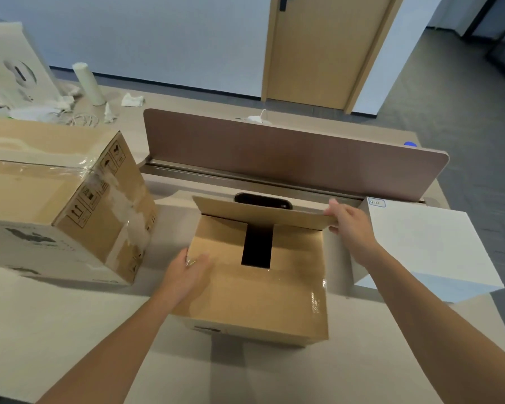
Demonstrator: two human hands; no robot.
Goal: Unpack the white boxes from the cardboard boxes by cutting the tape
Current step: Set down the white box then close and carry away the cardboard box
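L hand (187, 275) gripping open cardboard box (245, 295) left rim, R hand (347, 225) pinching its far flap (260, 211) — white box (429, 246) just beside

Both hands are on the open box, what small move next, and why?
Probably slide the open box aside: it looks empty, a white box already sits to its right, and the taped box on the left is sealed.

An office: desk (70, 316) with divider panel (289, 158), carpeted floor (464, 97).
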